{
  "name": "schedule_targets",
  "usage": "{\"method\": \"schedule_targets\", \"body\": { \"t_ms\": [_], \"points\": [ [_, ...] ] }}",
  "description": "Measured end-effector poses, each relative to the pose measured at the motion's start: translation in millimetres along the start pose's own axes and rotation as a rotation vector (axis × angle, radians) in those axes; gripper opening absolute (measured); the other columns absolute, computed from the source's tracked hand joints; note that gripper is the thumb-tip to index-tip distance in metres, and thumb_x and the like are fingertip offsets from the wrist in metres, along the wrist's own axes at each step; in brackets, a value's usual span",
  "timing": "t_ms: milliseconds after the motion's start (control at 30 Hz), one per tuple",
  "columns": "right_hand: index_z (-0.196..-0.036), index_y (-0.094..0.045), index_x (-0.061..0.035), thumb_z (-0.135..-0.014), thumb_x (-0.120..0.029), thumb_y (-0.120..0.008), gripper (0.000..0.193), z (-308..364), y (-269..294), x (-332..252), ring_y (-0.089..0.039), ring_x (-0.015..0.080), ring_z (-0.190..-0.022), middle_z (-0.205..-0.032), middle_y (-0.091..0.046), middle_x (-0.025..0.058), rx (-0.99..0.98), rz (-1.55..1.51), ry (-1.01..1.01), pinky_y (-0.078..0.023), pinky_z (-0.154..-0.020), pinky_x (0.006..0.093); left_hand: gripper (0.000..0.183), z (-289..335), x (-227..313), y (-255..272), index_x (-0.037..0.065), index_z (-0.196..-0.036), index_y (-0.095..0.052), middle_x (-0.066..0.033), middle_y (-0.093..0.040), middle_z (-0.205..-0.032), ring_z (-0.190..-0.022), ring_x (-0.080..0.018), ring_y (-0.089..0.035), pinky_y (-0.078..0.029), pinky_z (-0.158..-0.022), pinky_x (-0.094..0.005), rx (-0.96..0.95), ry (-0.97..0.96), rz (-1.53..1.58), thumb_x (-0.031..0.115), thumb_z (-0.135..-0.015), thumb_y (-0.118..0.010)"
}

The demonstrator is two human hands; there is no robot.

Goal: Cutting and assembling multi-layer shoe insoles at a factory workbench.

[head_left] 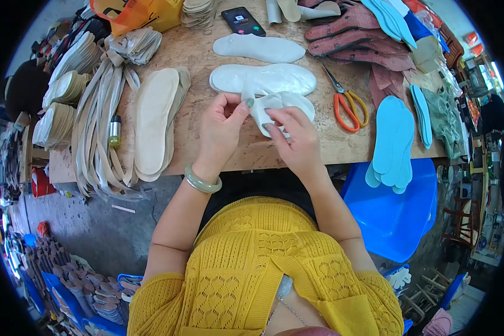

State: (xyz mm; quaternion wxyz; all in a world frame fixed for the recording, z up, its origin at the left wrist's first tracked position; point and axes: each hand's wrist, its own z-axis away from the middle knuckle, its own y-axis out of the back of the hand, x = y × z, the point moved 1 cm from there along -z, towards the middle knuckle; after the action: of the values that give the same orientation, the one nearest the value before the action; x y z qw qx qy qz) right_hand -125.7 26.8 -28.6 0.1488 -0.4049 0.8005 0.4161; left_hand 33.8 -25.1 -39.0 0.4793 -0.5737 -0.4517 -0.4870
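My left hand [218,131] pinches a thin pale strip [248,85] between thumb and fingertips, over the near edge of the table. My right hand [297,137] has its thumb and fingers closed on a white insole [300,102], which is bent and tilted where the strip crosses it. Just beyond my hands lies a glossy white insole [291,77], seemingly on top of another. Farther back is a single white insole [257,48]. To the right lie scissors [346,103] with one orange and one yellow handle, blades slightly apart.
Cream insoles [154,123], long fabric strips [92,120] and a small bottle [115,131] lie left. Light blue insoles [393,134] overhang the front edge above a blue tub [386,215]. Dark red pieces [364,36] are piled back right; a phone [242,21] lies at the back.
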Motion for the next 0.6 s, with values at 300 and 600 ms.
{"method": "schedule_targets", "body": {
  "t_ms": [300,600],
  "points": [
    [-0.096,-0.063,-0.0009,-0.080,0.001,-0.067,0.017,-6.9,13.9,-10.2,-0.065,0.0210,-0.070,-0.085,-0.064,0.0110,0.153,-0.234,-0.140,-0.052,-0.058,0.0281,0.013,20.1,23.4,-20.6,0.000,-0.101,-0.062,-0.0038,-0.066,-0.091,-0.078,-0.0078,-0.061,-0.051,-0.070,-0.0218,-0.168,0.064,0.193,0.010,-0.093,-0.060],
    [-0.092,-0.065,-0.0014,-0.080,-0.002,-0.067,0.012,-5.5,10.8,-14.7,-0.064,0.0225,-0.068,-0.081,-0.066,0.0108,0.132,-0.167,-0.127,-0.051,-0.057,0.0296,0.018,27.4,37.7,-15.1,-0.003,-0.108,-0.061,-0.0066,-0.066,-0.097,-0.087,-0.0116,-0.065,-0.052,-0.076,-0.0237,-0.198,0.004,-0.023,0.008,-0.094,-0.058]
  ]
}}
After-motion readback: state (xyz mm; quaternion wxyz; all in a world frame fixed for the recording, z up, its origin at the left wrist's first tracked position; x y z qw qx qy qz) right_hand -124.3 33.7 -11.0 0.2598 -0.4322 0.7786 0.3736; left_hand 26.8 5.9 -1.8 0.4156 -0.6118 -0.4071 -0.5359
